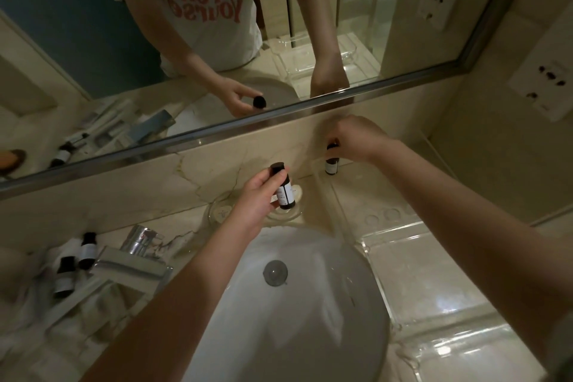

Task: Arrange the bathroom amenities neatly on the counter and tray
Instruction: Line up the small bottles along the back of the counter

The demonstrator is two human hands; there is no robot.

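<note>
My left hand (259, 198) grips a small dark bottle with a white label (283, 187), held tilted above a clear glass soap dish (217, 211) behind the sink. My right hand (356, 138) holds the cap of a second dark bottle (331, 164), which stands upright at the far left corner of the clear acrylic tray (403, 242) against the back wall. Two more dark bottles (86, 250) (65, 276) lie on the counter at the left among silver packets (141, 239) and white boxes (133, 263).
The white sink basin (294, 304) with its drain fills the middle. A mirror (217, 40) runs along the back wall. A white soap (297, 192) sits in the dish. Wall sockets (545, 87) are at the right. The tray has several compartments.
</note>
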